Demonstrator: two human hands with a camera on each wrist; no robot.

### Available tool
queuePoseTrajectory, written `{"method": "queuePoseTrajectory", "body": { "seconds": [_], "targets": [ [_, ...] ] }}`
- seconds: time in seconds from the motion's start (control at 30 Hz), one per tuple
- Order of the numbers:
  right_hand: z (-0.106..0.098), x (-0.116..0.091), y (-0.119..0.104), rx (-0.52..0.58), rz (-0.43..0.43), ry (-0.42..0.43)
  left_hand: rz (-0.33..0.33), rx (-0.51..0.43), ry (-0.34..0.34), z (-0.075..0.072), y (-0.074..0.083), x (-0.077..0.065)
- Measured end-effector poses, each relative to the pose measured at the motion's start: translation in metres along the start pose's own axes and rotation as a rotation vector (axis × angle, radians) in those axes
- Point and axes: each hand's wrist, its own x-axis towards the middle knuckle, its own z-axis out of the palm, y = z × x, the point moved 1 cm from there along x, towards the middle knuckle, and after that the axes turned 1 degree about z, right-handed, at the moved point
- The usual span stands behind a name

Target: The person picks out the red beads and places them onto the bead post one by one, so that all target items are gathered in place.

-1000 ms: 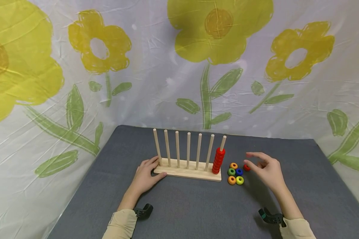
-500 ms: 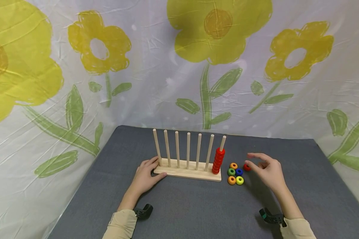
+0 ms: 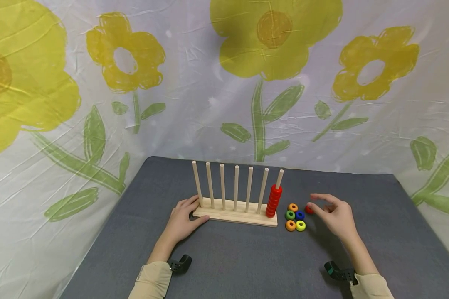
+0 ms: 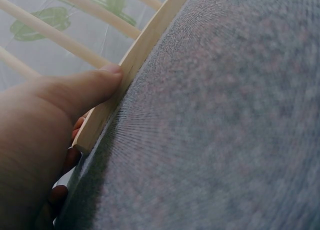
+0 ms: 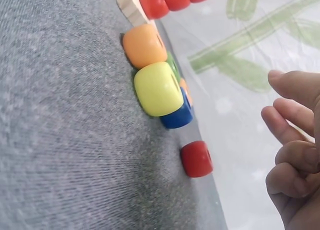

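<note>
A wooden peg rack (image 3: 235,211) with a row of upright pegs stands on the table. Several red beads (image 3: 273,201) are stacked on its rightmost peg. My left hand (image 3: 181,220) holds the rack's left end, its thumb (image 4: 102,82) on the front edge and the other fingers round the end. My right hand (image 3: 334,214) hovers above and beside a loose red bead (image 5: 196,159), thumb and index finger apart with nothing between them. The remaining fingers are bent. In the right wrist view that bead lies on the table, apart from the fingers.
Loose beads lie right of the rack: a yellow bead (image 3: 300,225), a blue bead (image 3: 299,215), a green bead (image 3: 289,215), a near orange bead (image 3: 290,225) and a far orange bead (image 3: 292,207). A flowered cloth (image 3: 194,83) hangs behind the grey table (image 3: 247,261).
My right hand has shifted very slightly to the right, and its index fingertip sits a little lower over the loose red bead. The left hand and the rack stay in place.
</note>
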Motion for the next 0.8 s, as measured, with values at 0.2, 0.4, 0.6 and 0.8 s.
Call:
{"method": "queuePoseTrajectory", "body": {
  "seconds": [0.2, 0.4, 0.6, 0.8],
  "targets": [
    [0.001, -0.003, 0.003, -0.001, 0.043, -0.012, 0.001, 0.007, 0.004, 0.0, 0.0, 0.0],
    [0.004, -0.005, 0.009, 0.014, 0.097, -0.031, -0.002, 0.008, 0.003, 0.0, 0.0, -0.001],
    [0.008, -0.006, 0.017, 0.012, 0.157, -0.052, 0.001, 0.011, 0.004, 0.0, 0.0, -0.001],
    [0.01, -0.009, 0.026, 0.005, 0.168, -0.05, -0.001, 0.013, 0.003, -0.001, 0.001, -0.001]
  ]
}}
